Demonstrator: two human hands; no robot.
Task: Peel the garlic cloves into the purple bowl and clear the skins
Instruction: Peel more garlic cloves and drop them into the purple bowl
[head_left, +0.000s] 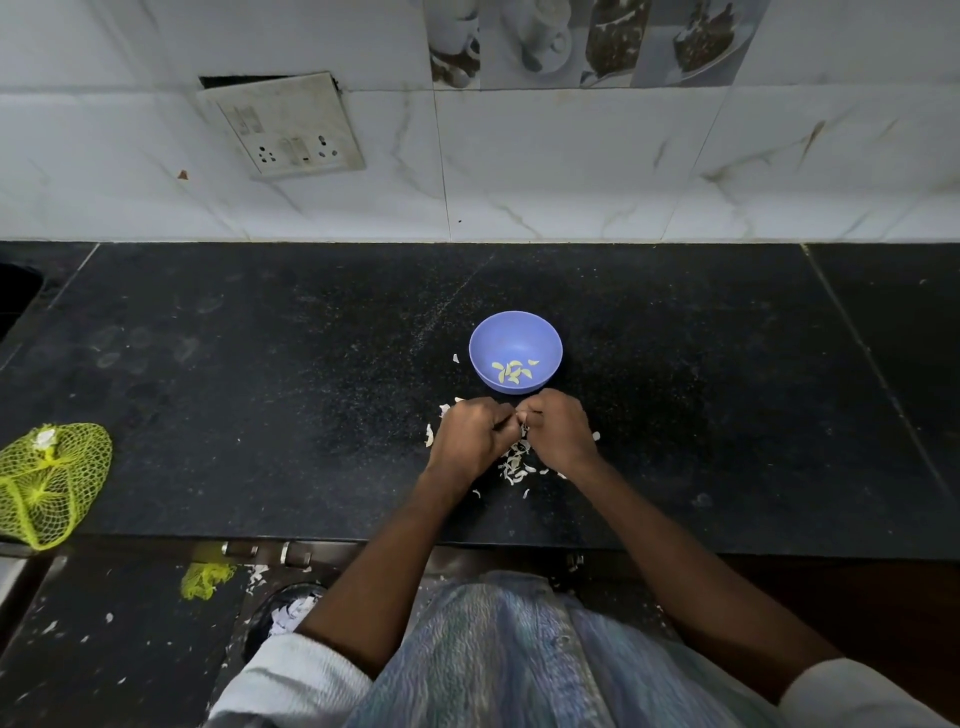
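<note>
Counter (260, 389): black stone, against a white tiled wall.
Mesh bag (49, 480): yellow-green, far left.
Purple bowl (515, 332): mid-counter, peeled cloves (513, 373) inside.
Left hand (470, 436): fingers curled, tips meeting the right's.
Right hand (558, 431): curled likewise; what they pinch is hidden.
Skins (515, 462): scattered beneath both hands.

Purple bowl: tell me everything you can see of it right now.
The purple bowl is small, round, smooth and plastic-looking. It stands upright on the black counter, just beyond both hands, apart from them. Several pale peeled garlic cloves lie in its bottom near the front wall. One scrap of skin lies beside its left rim.
</note>
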